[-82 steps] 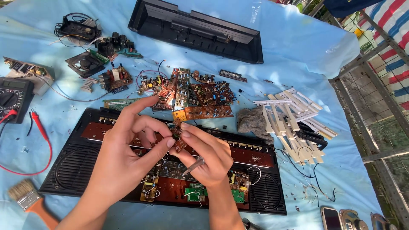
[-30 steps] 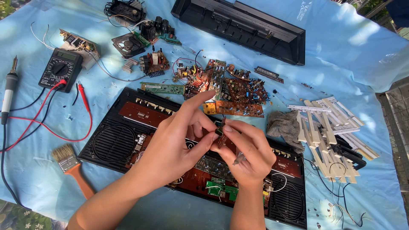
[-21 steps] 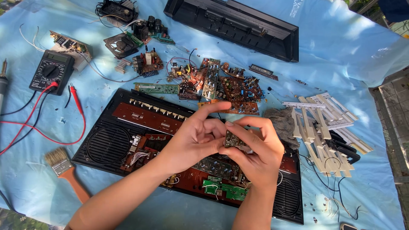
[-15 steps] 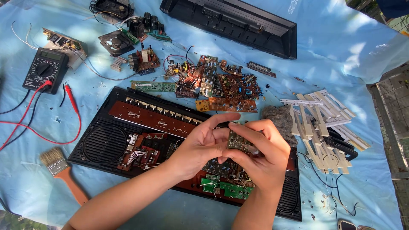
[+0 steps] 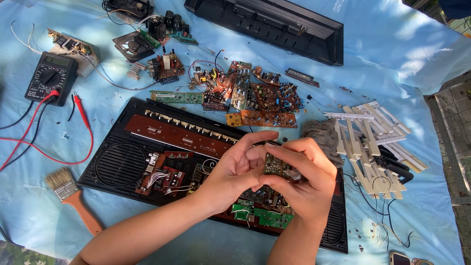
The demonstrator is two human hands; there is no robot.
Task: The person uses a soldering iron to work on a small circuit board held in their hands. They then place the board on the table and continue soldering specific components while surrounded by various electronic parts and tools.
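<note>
Hands meet over the opened keyboard chassis. My left hand and right hand both pinch a small circuit board betw. thumbs and fingers, held above the chassis's green PCB. Multimeter sits far left, brush near the chassis's left end.

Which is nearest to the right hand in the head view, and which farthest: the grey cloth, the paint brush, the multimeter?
From the right hand:
1. Grey cloth, just above the hand, beside the white keys.
2. Paint brush, far to the left, near the table's lower edge.
3. Multimeter, upper left, with red and black leads.
</note>
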